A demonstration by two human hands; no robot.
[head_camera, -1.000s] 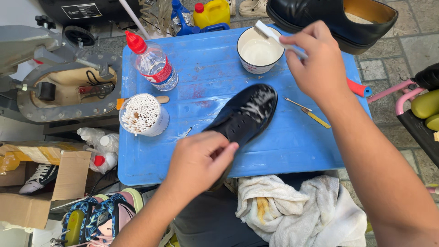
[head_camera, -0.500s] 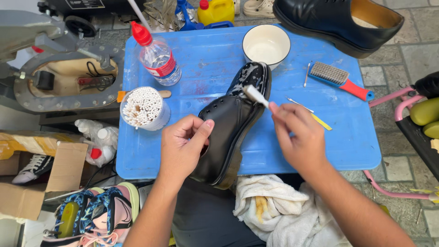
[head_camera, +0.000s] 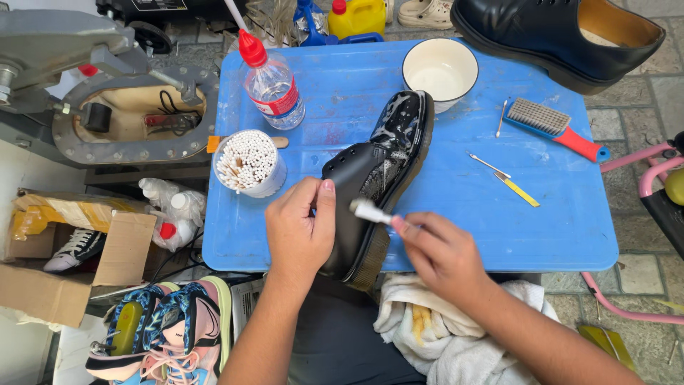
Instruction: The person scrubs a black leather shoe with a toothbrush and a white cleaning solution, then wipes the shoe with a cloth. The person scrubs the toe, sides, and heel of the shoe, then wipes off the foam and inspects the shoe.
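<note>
Head view, left hand [head_camera: 299,232] gripping black shoe [head_camera: 374,171], right hand [head_camera: 442,257] pinching small brush [head_camera: 370,212]

- shoe [head_camera: 377,167] lies mid-tray [head_camera: 563,228], toe toward bowl [head_camera: 439,71], heel over near edge
- left hand [head_camera: 299,232] on shoe's left side; right hand [head_camera: 442,257] right of heel, holding toothbrush [head_camera: 370,212] against shoe
- swab cup [head_camera: 249,162] left of shoe, bottle [head_camera: 271,82] behind cup
- brush [head_camera: 552,127] right of bowl
- cloth [head_camera: 442,335] below tray, under right hand
- second shoe [head_camera: 563,36] behind tray
</note>
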